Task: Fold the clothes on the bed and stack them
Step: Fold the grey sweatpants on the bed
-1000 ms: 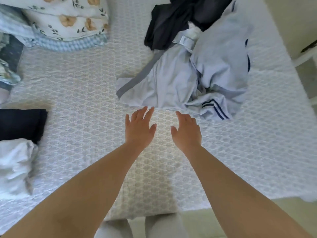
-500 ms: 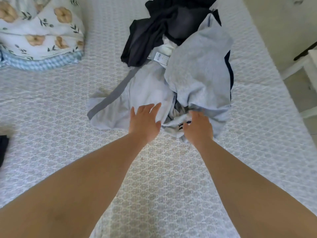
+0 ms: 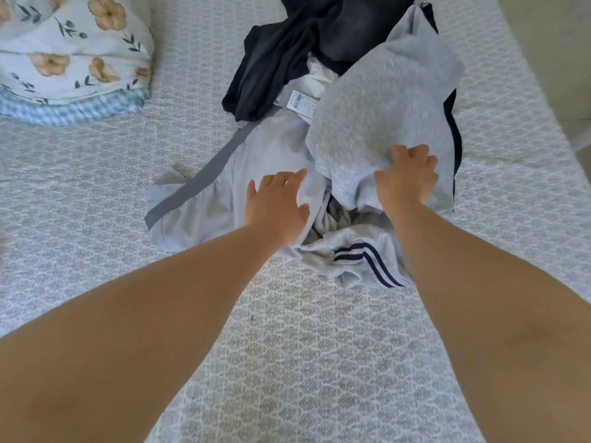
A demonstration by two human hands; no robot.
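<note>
A: Both hands are out over the heap. The left hand (image 3: 275,202) lies with its fingers spread and nearly straight, flat on the pale blue garment (image 3: 224,183), holding nothing. The right hand (image 3: 406,180) has its fingers curled into the heathered grey garment (image 3: 380,100), gripping a bunch of that cloth.

B: Where does the heap lie from them?

A: Straight ahead, toward the far side of the bed (image 3: 319,362), and a little to the person's right. The grey garment runs away from the right hand, up and to the right; its long axis points at the far edge. The right hand is the nearer to it, already in it. The pale blue piece stretches the other way, out to the left, with a dark grey band (image 3: 204,180) crossing it at a slant.

B: What else is tangled in?

A: A black garment (image 3: 287,59) lies at the far end, partly under the grey one. A striped cuff (image 3: 361,255) lies nearest the person, just below the two hands. A white label (image 3: 299,102) shows between the black and the grey.

B: Any baskets or bins?

A: None in view, and no folded stack either. Only a floral pillow (image 3: 73,49) lies at the far left, well apart from the clothes. I judge the grey piece must be drawn toward the person, clear of the rest.
</note>
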